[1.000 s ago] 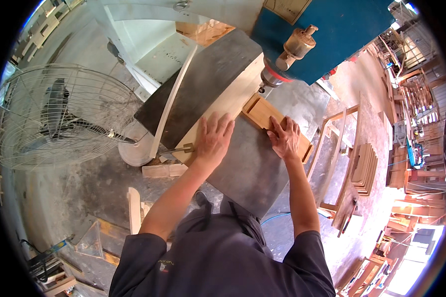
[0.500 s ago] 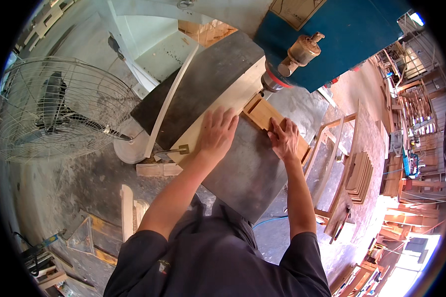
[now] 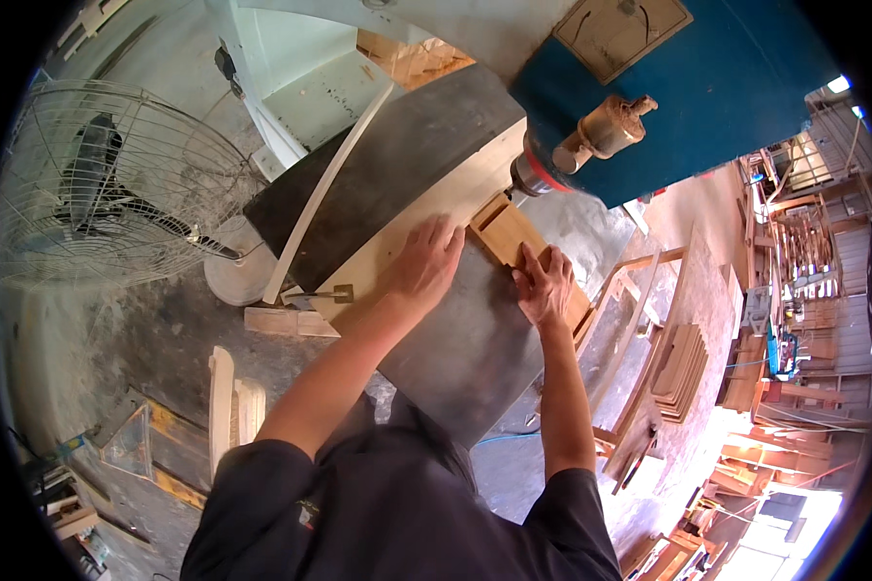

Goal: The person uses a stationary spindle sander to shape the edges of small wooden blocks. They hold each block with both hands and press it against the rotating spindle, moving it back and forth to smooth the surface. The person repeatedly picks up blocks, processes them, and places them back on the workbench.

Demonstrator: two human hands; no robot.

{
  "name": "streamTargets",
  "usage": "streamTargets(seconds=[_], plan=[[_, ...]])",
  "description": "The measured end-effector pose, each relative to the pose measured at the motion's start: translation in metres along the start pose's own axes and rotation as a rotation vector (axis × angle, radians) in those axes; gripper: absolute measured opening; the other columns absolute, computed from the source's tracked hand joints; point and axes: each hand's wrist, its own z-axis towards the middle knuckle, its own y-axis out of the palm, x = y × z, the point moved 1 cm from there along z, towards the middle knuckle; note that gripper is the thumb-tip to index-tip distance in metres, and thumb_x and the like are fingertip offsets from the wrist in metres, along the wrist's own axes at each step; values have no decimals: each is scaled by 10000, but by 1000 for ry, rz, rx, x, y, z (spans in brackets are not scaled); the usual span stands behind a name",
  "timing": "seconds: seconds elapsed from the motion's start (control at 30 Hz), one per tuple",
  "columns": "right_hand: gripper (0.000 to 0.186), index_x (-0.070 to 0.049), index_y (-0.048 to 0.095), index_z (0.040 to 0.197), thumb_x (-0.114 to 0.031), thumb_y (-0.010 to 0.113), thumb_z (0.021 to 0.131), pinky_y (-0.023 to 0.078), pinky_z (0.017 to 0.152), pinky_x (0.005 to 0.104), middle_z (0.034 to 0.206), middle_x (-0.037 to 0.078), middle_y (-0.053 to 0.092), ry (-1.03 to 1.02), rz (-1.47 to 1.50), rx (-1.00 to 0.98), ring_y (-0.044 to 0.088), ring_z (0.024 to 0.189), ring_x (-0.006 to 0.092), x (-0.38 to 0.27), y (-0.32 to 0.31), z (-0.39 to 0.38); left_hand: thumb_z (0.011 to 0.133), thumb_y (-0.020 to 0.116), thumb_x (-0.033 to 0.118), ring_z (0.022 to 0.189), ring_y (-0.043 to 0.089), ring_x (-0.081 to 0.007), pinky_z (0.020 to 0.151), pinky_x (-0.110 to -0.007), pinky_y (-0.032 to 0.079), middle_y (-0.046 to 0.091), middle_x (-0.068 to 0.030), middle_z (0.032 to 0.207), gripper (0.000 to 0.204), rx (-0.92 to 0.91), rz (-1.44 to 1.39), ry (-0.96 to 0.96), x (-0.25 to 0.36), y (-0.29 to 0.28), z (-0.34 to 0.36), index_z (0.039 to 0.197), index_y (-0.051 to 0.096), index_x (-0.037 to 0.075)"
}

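Observation:
A flat wooden block (image 3: 507, 233) with a slot near its far end lies on a grey metal machine table (image 3: 475, 334). Its far end is close beside the bit under the machine's chuck (image 3: 536, 174), which carries a red ring. My right hand (image 3: 546, 289) grips the block's near part, fingers bent over the top and thumb at its left side. Across the table, left of the block, runs a pale wooden board (image 3: 383, 266). My left hand (image 3: 424, 263) rests on it with the fingers stretched out, holding nothing. Whether the bit touches the block I cannot tell.
The blue machine head (image 3: 688, 107) overhangs the far right, with a dusty metal cup (image 3: 606, 131) on it. A wire-cage fan (image 3: 116, 184) stands left. A thin curved wooden strip (image 3: 325, 194) leans by the table. Stacked boards (image 3: 681, 373) lie right.
My view has shifted slightly, so the machine head sits a little lower and farther right. The fingers of my right hand are more bent on the block. My left hand stays on the board.

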Motion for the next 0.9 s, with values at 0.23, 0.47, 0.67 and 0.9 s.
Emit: streamTargets(seconds=[0.23,0.47,0.67,0.9], plan=[[607,-275,696,1470,-316,806,874,455,1095,563,1455,232,567,-12,-29,-16,549,1296,441,-2,-2,5,1043,652,363,556,740,-290,538,-421,647,741,-142,714,490,-256,-1263,-818,77,48,33,854,693,-87],[622,-264,689,1483,-294,782,868,442,1111,573,1447,251,564,-29,-25,-43,543,1296,456,2,-1,5,1050,575,358,608,769,-355,631,-437,654,746,-267,749,489,-185,-1152,-800,81,83,49,837,701,-63],[627,-261,687,1485,-287,785,866,446,1113,575,1450,258,560,-33,-35,-56,537,1301,464,8,3,7,1021,568,374,854,772,-464,832,-541,629,749,-309,848,471,-160,-826,-662,80,97,56,854,706,-44],[630,-247,692,1482,-279,784,859,460,1102,574,1452,258,559,-28,-44,-67,539,1299,461,13,4,11,1011,591,375,833,766,-440,791,-519,624,743,-289,824,473,-78,-945,-762,82,100,59,846,705,-53]])
